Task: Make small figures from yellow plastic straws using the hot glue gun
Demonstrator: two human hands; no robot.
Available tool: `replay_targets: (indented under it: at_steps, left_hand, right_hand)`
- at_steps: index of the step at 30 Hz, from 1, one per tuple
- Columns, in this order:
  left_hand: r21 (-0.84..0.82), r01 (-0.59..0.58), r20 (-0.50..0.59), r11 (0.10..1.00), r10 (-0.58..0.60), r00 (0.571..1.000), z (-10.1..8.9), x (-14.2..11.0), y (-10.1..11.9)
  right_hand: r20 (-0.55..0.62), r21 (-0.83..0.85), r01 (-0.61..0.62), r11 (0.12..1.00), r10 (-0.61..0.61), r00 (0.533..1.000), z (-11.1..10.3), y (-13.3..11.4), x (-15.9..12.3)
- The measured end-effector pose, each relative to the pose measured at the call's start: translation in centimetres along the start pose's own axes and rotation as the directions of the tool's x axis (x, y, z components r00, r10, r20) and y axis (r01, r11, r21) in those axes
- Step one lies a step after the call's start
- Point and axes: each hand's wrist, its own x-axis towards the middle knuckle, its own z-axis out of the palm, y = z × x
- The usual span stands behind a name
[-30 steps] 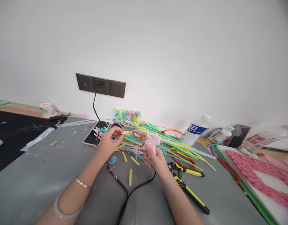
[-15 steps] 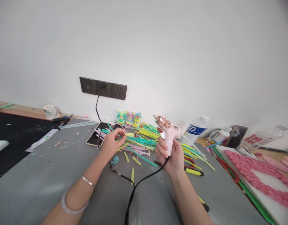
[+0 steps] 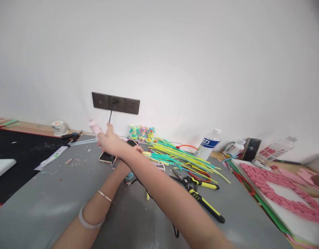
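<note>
1. The right hand point(image 3: 108, 140) reaches across the left arm. Its fingers are wrapped around the pink glue gun point(image 3: 95, 127), which looks smooth but blurry, so its small parts can't be made out. It is up in front of the wall, a bit below and to the left of the flat, dark socket plates point(image 3: 116, 103).
2. The left hand point(image 3: 139, 149) is mostly hidden under the right forearm. Some fingertips peek out close to a pale yellow fuzzy piece point(image 3: 147, 153). I can't tell if they are pinching it.
3. On the left wrist are a thin, shiny bracelet point(image 3: 105, 196) and a thick, round, milky bangle point(image 3: 89, 221).
4. Long, thin, fuzzy sticks point(image 3: 190, 161) lie in a messy pile, yellow and blue-green.
5. Near them are pliers point(image 3: 206, 204) with black and yellow handles, spread wide like a V.
6. Behind the pile, three little fuzzy dolls point(image 3: 142, 134) stand in a row by the wall.
7. A flat phone point(image 3: 104, 158) and a curly blue swirl point(image 3: 129, 176) lie near the arms.
8. The table point(image 3: 138, 224) is grey, smooth and a little shiny.
9. To the right, a clear bottle point(image 3: 208, 145) leans over, and a chunky pink braid point(image 3: 278, 193) makes a bumpy loop on a white board.
</note>
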Motion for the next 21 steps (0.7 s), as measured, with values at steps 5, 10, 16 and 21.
replay_targets:
  at_steps: [5, 10, 16, 21]
  left_hand:
    - [-0.013, -0.069, 0.081, 0.998, 0.07, 0.994, -0.6, -0.6, 0.7]
    - [-0.014, -0.092, 0.092, 0.996, 0.093, 0.991, -0.7, -0.9, 0.9]
    - [-0.031, -0.091, 0.081, 0.995, 0.093, 0.992, -0.4, -0.8, 0.8]
    - [-0.048, -0.079, 0.054, 0.996, 0.082, 0.995, -0.4, -0.7, 0.3]
  right_hand:
    - [0.229, -0.584, 0.166, 0.794, -0.034, 0.973, 8.0, 1.8, 0.3]
    - [0.176, -0.689, 0.095, 0.718, 0.038, 0.984, 11.3, 4.8, -0.4]
    - [0.097, -0.73, 0.059, 0.681, 0.019, 0.995, 10.5, 6.8, -1.8]
    - [0.038, -0.74, 0.202, 0.641, -0.26, 0.965, 5.1, 5.3, -5.8]
